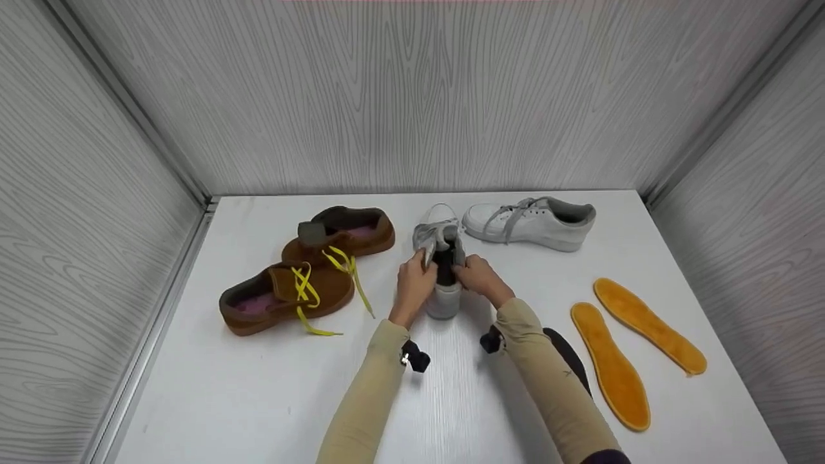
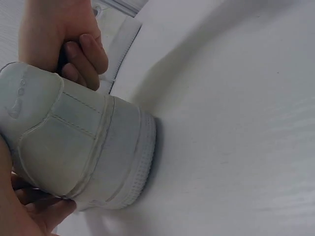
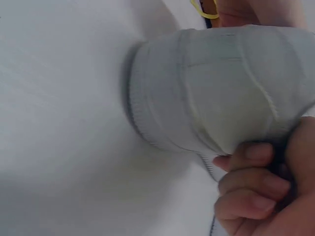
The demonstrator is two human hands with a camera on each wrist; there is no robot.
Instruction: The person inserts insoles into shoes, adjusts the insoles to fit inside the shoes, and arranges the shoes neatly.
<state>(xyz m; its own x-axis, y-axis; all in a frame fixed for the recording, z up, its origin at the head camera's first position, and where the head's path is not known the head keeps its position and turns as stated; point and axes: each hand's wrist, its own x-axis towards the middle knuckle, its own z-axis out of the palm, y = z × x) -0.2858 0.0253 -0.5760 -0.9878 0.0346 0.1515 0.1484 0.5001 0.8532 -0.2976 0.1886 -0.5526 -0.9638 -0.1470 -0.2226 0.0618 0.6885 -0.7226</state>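
Note:
A white sneaker (image 1: 443,304) stands in the middle of the table, heel toward me, with its dark inside (image 1: 445,267) showing between my hands. My left hand (image 1: 414,285) grips the left edge of its opening, and my right hand (image 1: 479,276) holds the right edge with curled fingers. From the left wrist, the sneaker's heel (image 2: 74,132) appears close up, its sole by the table. The right wrist view shows several curled fingers (image 3: 248,184) at the collar; the inside of the shoe is hidden there.
The other white sneaker (image 1: 535,224) lies at the back right. Two brown shoes (image 1: 258,316) with yellow laces (image 1: 306,290) are on the left. Two orange insoles (image 1: 612,367) lie on the right, and a black insole-like piece (image 1: 567,354) shows partly behind my right forearm. Walls enclose the table (image 1: 213,399).

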